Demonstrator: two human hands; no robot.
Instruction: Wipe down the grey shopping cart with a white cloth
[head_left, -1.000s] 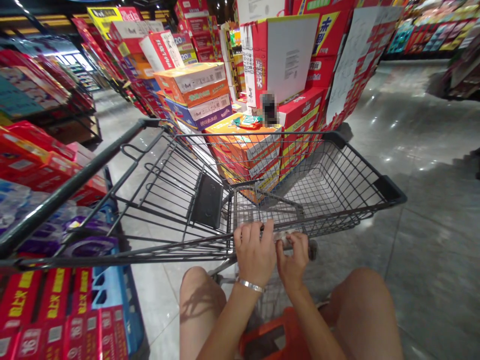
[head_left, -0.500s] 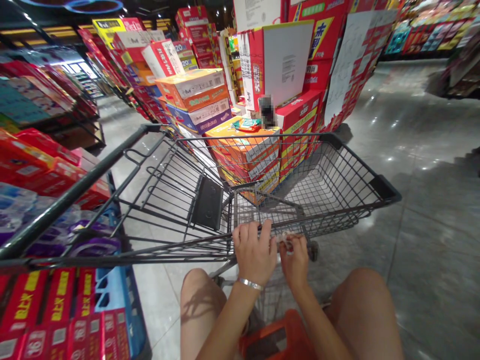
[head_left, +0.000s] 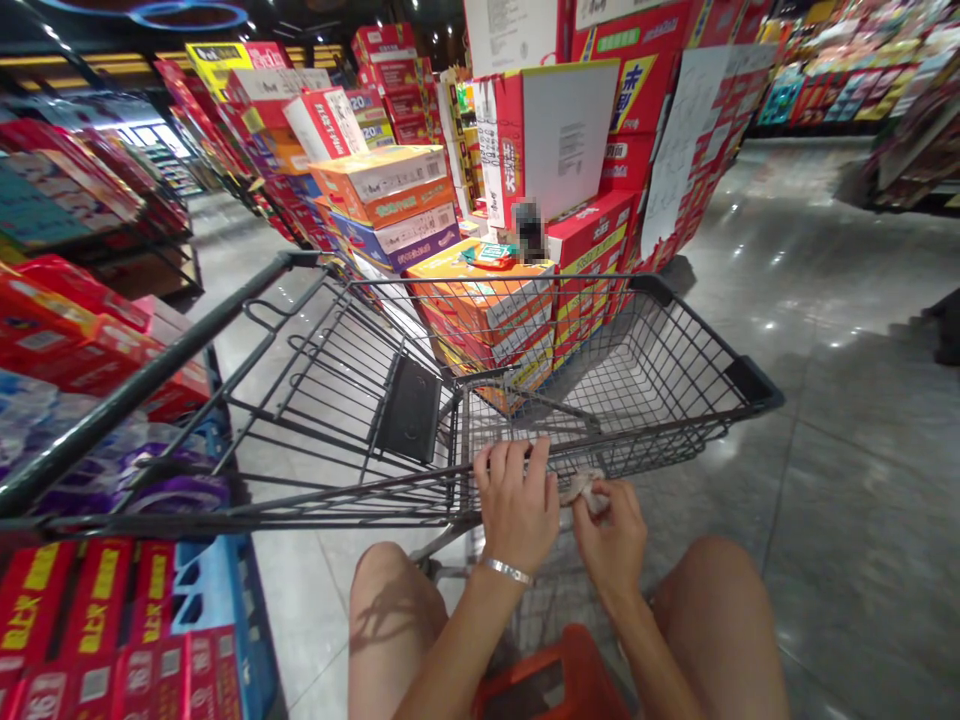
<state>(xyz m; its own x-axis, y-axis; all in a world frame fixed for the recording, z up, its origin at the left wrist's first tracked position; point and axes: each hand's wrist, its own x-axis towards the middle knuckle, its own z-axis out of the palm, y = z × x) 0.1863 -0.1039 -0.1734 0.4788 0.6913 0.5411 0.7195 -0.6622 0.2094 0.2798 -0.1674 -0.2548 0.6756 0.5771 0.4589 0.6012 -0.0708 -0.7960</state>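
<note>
A dark wire shopping cart (head_left: 652, 430) stands in front of me, turned sideways. My left hand (head_left: 519, 510), with a silver band at the wrist, has its fingers hooked over the cart's near top rail. Just right of it, my right hand (head_left: 613, 530) pinches a crumpled, off-white rag (head_left: 582, 487) against the outer side of the same rail. The rag is small and partly covered by my fingers, so whether it is cloth or tissue is unclear. Inside the cart, the black plastic seat flap (head_left: 409, 408) is visible through the wires.
Between my bent knees is an orange-red plastic object (head_left: 574, 660), partly hidden by my arms. Stacked cartons (head_left: 487, 305) rise behind the cart. Red boxes (head_left: 97, 605) and purple-wrapped bottles (head_left: 45, 430) line the left. Grey tiled floor (head_left: 847, 480) extends to the right.
My right hand has shifted slightly right and down, away from my left, and more of the rag shows. My left hand stays on the rail. The view has shifted a little.
</note>
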